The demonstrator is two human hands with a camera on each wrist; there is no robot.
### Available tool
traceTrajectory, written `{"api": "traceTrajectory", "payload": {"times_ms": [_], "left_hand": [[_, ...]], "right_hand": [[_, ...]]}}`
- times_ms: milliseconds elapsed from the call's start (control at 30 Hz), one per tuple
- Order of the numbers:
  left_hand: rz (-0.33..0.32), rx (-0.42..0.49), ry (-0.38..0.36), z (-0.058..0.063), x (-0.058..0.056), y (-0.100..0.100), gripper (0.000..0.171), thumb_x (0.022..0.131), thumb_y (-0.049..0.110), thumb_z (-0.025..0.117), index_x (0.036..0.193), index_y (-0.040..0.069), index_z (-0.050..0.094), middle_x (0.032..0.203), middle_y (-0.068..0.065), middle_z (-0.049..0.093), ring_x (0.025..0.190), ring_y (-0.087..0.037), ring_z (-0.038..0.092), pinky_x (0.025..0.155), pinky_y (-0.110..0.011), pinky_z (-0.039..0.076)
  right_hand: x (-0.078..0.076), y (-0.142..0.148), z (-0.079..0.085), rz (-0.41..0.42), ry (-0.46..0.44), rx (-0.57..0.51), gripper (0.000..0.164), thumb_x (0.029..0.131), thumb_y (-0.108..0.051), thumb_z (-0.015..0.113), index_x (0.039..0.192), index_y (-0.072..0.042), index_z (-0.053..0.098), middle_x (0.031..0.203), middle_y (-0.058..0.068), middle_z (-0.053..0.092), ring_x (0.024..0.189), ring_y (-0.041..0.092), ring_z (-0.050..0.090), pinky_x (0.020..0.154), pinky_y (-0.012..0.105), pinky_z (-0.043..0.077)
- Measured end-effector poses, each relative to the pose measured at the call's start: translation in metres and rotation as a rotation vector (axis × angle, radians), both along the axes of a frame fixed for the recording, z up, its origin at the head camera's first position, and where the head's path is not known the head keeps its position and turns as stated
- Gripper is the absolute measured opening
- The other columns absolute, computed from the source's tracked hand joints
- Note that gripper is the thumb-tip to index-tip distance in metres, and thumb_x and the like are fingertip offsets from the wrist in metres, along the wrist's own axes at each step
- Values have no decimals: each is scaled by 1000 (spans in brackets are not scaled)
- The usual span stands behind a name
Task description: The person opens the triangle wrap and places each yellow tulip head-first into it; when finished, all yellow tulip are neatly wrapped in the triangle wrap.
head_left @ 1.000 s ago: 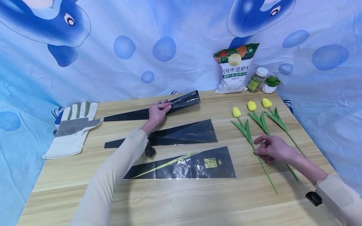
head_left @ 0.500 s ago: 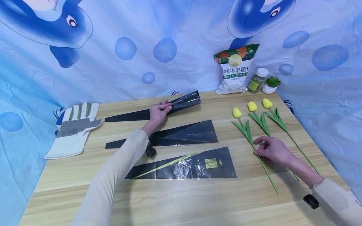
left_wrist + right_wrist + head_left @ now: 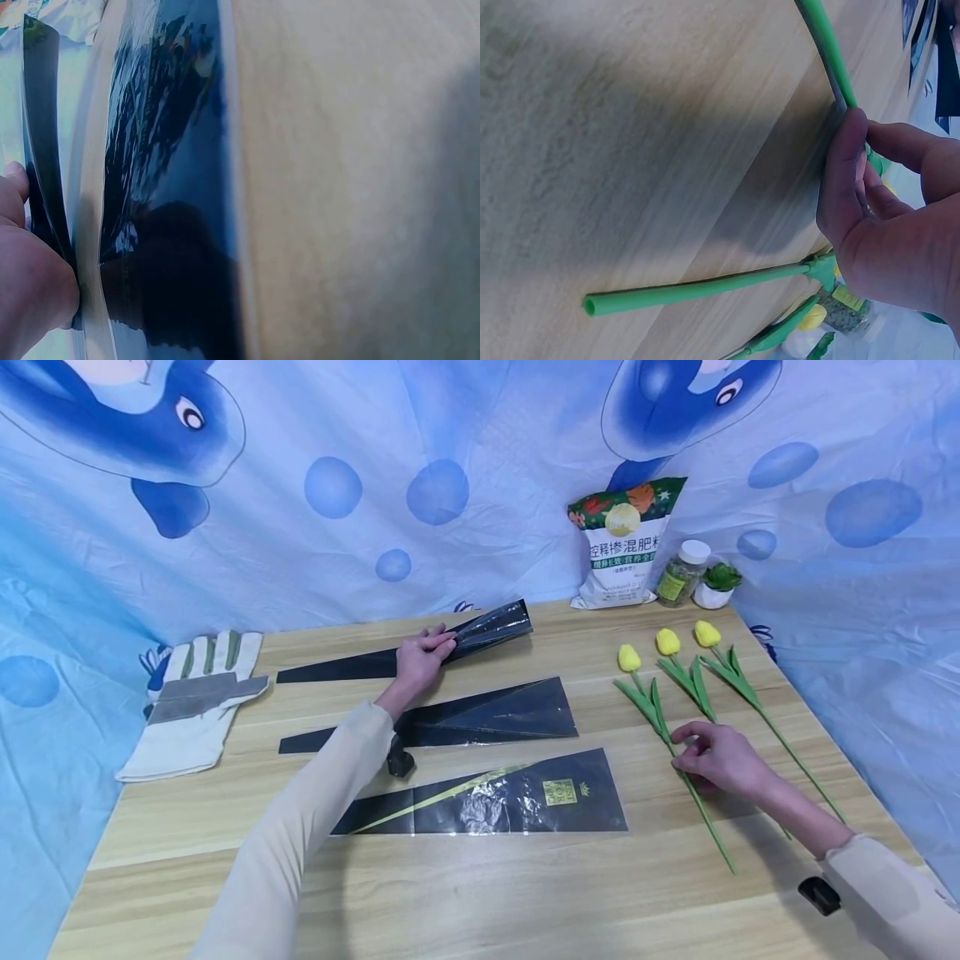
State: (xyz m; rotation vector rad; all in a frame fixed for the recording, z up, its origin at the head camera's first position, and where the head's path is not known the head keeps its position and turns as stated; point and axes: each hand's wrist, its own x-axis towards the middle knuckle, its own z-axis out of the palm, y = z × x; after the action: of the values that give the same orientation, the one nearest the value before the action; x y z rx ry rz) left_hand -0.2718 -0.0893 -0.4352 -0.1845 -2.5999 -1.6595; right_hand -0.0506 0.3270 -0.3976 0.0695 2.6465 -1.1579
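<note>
My left hand [image 3: 422,662] grips the farthest black flower sleeve [image 3: 491,631], whose wide end is lifted and stands a little open. In the left wrist view the thumb lies against this sleeve [image 3: 43,112]. Between thumb and fingertips, my right hand [image 3: 722,762] pinches the stem of the leftmost yellow tulip [image 3: 628,658]. That green stem [image 3: 829,49] shows in the right wrist view. Two more tulips lie beside it, a middle one [image 3: 667,642] whose stem is partly hidden by the hand, and a right one [image 3: 707,632].
A second black sleeve [image 3: 510,714] and a third with gold print [image 3: 510,806] lie flat on the wooden table [image 3: 480,893]. White-grey gloves [image 3: 191,706] lie at left. Behind stand a fertilizer bag [image 3: 618,556], a capped jar [image 3: 681,575] and a small potted plant [image 3: 716,585].
My right forearm has shifted slightly left, uncovering more of the rightmost tulip's stem. The left hand and the sleeve have stayed in place.
</note>
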Motion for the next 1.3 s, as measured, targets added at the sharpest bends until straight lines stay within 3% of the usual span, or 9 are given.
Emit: {"api": "traceTrajectory", "payload": {"times_ms": [400, 567, 833, 1067, 1300], "left_hand": [[14, 29, -19, -2, -1, -1, 23, 94, 18, 73, 115, 8, 75, 134, -7, 62, 143, -32, 36, 119, -36, 22], [12, 32, -16, -2, -1, -1, 23, 94, 17, 73, 114, 8, 75, 134, -7, 62, 143, -30, 36, 119, -36, 23], [5, 20, -24, -1, -1, -2, 23, 95, 18, 72, 115, 8, 75, 136, -6, 61, 144, -30, 34, 120, -37, 20], [21, 32, -17, -1, 0, -1, 22, 94, 18, 74, 114, 9, 76, 133, -6, 63, 143, -29, 36, 119, -35, 22], [38, 60, -26, -1, 0, -1, 22, 93, 17, 74, 113, 9, 76, 133, -6, 63, 142, -27, 37, 118, -31, 24]], "right_hand": [[-2, -12, 12, -44, -38, -199, 40, 92, 0, 66, 127, 11, 52, 87, 13, 57, 64, 22, 62, 54, 37, 58], [-9, -16, 23, -42, 2, -282, 42, 96, 3, 61, 133, 13, 46, 95, 20, 57, 74, 21, 64, 61, 40, 61], [-33, -25, 38, -120, 161, -397, 40, 99, 1, 58, 134, 12, 43, 98, 17, 57, 77, 15, 67, 67, 41, 62], [-59, -35, 50, -221, 234, -563, 27, 97, -3, 63, 121, -9, 53, 92, 6, 62, 73, 13, 67, 66, 35, 61], [-77, -49, 53, -329, 272, -599, 32, 96, 0, 63, 124, -6, 51, 92, 6, 59, 77, 11, 66, 64, 30, 61]]}}
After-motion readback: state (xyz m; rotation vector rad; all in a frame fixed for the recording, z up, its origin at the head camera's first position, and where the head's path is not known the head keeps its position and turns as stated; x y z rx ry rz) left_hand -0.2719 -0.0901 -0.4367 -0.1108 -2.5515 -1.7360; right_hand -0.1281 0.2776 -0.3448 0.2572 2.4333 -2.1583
